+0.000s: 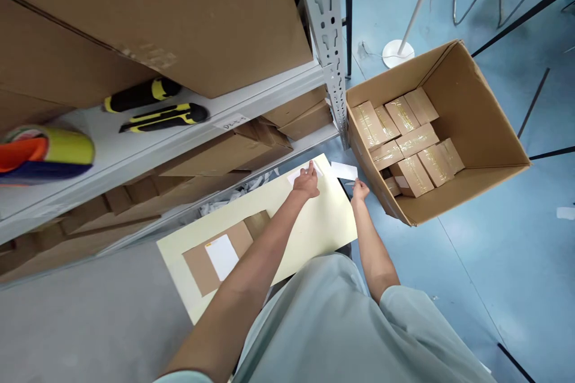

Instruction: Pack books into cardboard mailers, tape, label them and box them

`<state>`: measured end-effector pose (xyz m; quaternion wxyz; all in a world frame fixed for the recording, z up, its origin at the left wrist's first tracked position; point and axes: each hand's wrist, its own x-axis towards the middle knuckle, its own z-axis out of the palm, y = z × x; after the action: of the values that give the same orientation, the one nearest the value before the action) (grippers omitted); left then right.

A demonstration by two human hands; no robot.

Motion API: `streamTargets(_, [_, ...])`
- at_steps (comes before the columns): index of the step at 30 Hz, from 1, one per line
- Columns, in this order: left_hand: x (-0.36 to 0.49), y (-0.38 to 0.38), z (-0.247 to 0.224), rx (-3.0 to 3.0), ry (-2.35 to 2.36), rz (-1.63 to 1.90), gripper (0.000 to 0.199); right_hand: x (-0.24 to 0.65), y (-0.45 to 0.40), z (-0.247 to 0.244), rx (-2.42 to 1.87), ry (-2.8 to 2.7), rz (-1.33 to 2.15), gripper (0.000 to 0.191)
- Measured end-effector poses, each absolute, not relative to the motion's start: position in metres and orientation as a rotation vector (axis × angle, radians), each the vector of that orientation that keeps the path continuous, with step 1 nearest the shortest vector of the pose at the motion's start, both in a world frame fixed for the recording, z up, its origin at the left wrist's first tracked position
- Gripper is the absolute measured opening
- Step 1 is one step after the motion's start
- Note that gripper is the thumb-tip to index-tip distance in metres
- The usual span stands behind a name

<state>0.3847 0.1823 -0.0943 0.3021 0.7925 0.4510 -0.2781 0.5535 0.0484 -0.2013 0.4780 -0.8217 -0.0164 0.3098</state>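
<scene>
On the pale yellow table (332, 215), my left hand (306, 182) lies over a white paper label (293, 176), its index finger stretched out on it and the other fingers partly curled. Part of that label is hidden under the hand. My right hand (360, 190) pinches the corner of another white slip of paper (344, 170), held just past the table's right edge. Nearer the left end of the table lies a flat brown cardboard package (196, 264) with a white label (222, 256) on it; my left forearm passes over its right side.
A large open carton (489, 125) with several taped small boxes (408, 112) stands on the blue floor at right. Left, a metal shelf (269, 81) holds cartons, two yellow-black box cutters (166, 116) and tape rolls (67, 149). A white stand (399, 52) is behind.
</scene>
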Motion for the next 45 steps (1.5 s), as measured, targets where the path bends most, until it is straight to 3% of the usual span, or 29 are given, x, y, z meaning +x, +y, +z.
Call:
streamTargets(6, [0.388, 0.186, -0.092, 2.134, 1.235, -0.765, 0.098, 0.551, -0.002, -0.177, -1.999, 0.220, 0.607, 0.047])
streamTargets(12, [0.373, 0.150, -0.067, 1.997, 1.395, -0.203, 0.076, 0.532, -0.031, -0.127, -1.909, 0.117, 0.561, 0.048])
streamTargets(16, [0.351, 0.090, -0.045, 1.709, 1.281, 0.114, 0.058, 0.512, -0.040, -0.084, -1.949, -0.289, 0.515, 0.040])
streamTargets(21, [0.312, 0.027, -0.004, 1.248, 1.079, 0.408, 0.065, 0.457, -0.042, -0.028, -1.850, -1.037, 0.531, 0.025])
streamTargets(26, [0.244, 0.000, 0.029, 0.977, 1.156, 0.649, 0.072, 0.384, -0.046, 0.009, -1.699, -1.529, 0.509, 0.021])
streamTargets(33, [0.114, -0.032, 0.039, 0.756, 1.332, 0.893, 0.077, 0.285, -0.056, 0.048, -1.400, -1.957, 0.530, 0.017])
streamTargets(42, [-0.018, -0.047, 0.052, 1.029, 1.335, 0.955, 0.052, 0.187, -0.040, 0.085, -1.325, -2.107, 0.667, 0.017])
streamTargets(45, [-0.053, -0.049, 0.063, 1.138, 1.313, 0.903, 0.046, 0.171, -0.028, 0.088, -1.392, -1.965, 0.957, 0.015])
